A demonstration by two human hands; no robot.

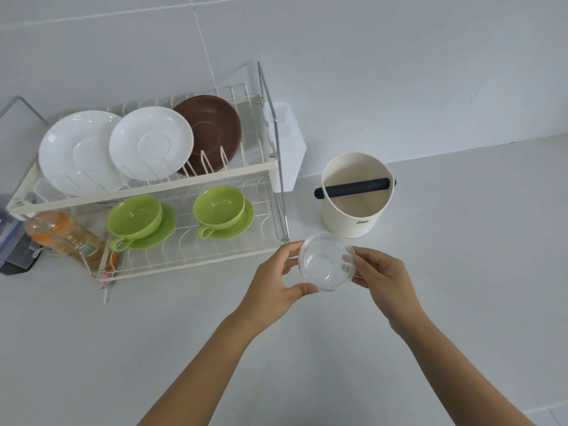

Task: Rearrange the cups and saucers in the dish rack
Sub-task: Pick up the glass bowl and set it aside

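Note:
A clear glass cup (322, 265) is held above the counter, just right of the rack's front corner. My left hand (276, 281) grips its left side and my right hand (381, 278) grips its right side. The cream two-tier dish rack (184, 265) stands at the left. Its upper tier holds two white saucers (76, 152) (150, 142) and a brown saucer (212, 133), all standing on edge. On the lower tier sit two green cups (135, 215) (218, 206), each on a green saucer (159, 232) (242, 224).
A cream round container (356, 210) with a black bar across its top stands right of the rack. A white holder (289, 142) hangs on the rack's right side. An orange bottle (61, 235) and a plastic box (12, 238) lie at the far left.

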